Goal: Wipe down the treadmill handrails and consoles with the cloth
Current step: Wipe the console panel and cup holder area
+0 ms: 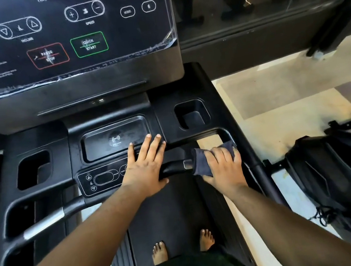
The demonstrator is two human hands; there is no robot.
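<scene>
The right hand (223, 166) grips the dark cloth (201, 163) wrapped round the right handrail (172, 168) — the handrail step. The left hand (145, 166) rests flat, fingers straight, on the console (103, 140). Next, likely sliding the cloth along the bar.

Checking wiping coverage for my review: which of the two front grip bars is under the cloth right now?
The right grip bar, beside the small incline keypad: the right hand wraps the dark cloth around it. The left grip bar is bare.
</scene>
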